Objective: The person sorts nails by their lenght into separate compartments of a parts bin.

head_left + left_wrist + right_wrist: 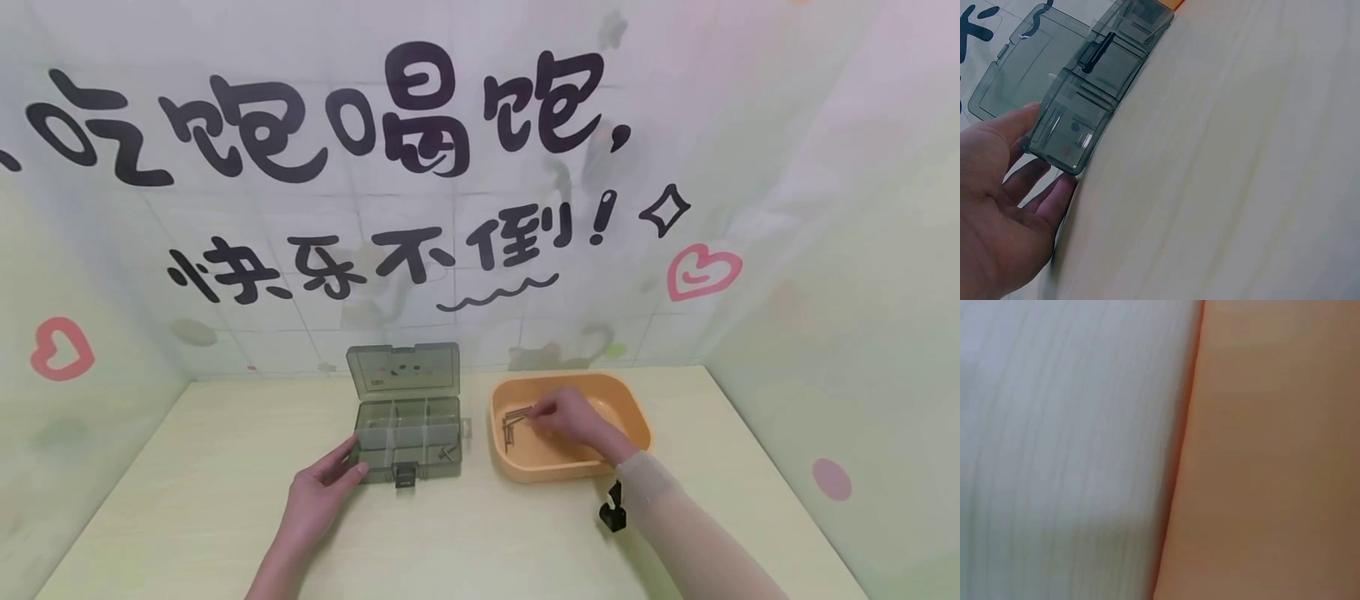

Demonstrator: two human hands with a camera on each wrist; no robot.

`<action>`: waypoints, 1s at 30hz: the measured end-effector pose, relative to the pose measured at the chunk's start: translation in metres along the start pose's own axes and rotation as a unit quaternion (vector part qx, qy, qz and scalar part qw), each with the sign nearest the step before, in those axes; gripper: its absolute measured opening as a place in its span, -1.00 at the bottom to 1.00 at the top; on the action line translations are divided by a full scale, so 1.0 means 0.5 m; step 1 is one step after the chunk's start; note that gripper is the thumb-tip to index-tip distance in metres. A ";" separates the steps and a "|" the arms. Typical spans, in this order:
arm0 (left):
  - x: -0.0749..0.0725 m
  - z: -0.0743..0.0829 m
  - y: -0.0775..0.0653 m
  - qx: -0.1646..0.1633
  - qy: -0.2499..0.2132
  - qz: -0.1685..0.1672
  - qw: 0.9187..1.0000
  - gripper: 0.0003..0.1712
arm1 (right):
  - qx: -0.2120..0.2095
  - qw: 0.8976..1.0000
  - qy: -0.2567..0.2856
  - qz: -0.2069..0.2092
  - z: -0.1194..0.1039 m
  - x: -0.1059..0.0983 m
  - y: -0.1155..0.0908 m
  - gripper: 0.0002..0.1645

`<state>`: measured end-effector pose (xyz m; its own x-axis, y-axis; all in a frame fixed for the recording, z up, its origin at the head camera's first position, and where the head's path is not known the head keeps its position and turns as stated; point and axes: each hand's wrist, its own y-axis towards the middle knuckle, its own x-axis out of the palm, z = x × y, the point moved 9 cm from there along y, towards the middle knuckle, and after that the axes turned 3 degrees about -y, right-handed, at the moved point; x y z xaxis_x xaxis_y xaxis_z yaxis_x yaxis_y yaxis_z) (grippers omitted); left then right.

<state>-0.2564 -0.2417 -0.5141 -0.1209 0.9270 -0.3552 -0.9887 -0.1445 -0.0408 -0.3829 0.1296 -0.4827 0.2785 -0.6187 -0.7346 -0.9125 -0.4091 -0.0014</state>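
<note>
While my left hand (322,492) holds one box (408,436), my right hand (572,417) is in one tray (543,473)

As both containers sit on one table (450,542), box left of tray and apart from it, my left thumb and fingers grip one box corner. Its one lid (405,372) stands open; a few screws (447,453) lie front right, too small to count. Several more are bunched at the tray's left end, overlapping beyond sure count. My right fingertips close narrowly beside them; I cannot tell whether they pinch one.
</note>
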 end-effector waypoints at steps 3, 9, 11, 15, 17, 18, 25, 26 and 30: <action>-0.001 -0.001 0.000 -0.002 -0.001 0.000 1.000 -0.31 | -0.018 1.000 0.001 0.000 -0.013 -0.003 -0.002 -0.86; -0.001 -0.004 -0.003 -0.007 0.000 0.000 1.000 -0.29 | -0.044 0.999 0.007 0.000 -0.034 -0.006 -0.009 -0.86; -0.001 -0.004 -0.004 -0.008 0.000 -0.001 1.000 -0.28 | -0.045 0.999 0.013 0.000 -0.037 -0.007 -0.011 -0.85; 0.000 -0.003 -0.002 -0.006 -0.003 -0.004 1.000 -0.29 | -0.054 0.998 0.025 0.009 -0.050 -0.011 -0.012 -0.84; -0.001 -0.002 -0.001 -0.004 -0.004 -0.004 1.000 -0.30 | -0.061 0.997 0.033 0.016 -0.061 -0.012 -0.013 -0.83; -0.001 -0.002 0.000 -0.003 -0.003 -0.004 1.000 -0.30 | -0.069 0.997 0.036 0.020 -0.070 -0.014 -0.015 -0.83; 0.000 -0.003 0.002 -0.001 -0.004 -0.002 1.000 -0.30 | -0.108 0.993 0.049 0.019 -0.130 0.000 -0.018 -0.84; 0.000 -0.003 0.002 -0.001 -0.004 -0.002 1.000 -0.31 | -0.111 0.992 0.050 0.018 -0.137 0.003 -0.019 -0.84; 0.000 -0.006 0.002 -0.001 -0.006 -0.001 1.000 -0.31 | -0.124 0.991 0.044 0.018 -0.165 0.013 -0.020 -0.85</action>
<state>-0.2571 -0.2426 -0.5170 -0.1193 0.9317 -0.3432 -0.9889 -0.1424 -0.0428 -0.3475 0.0746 -0.4315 0.2813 -0.6877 -0.6693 -0.8234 -0.5311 0.1997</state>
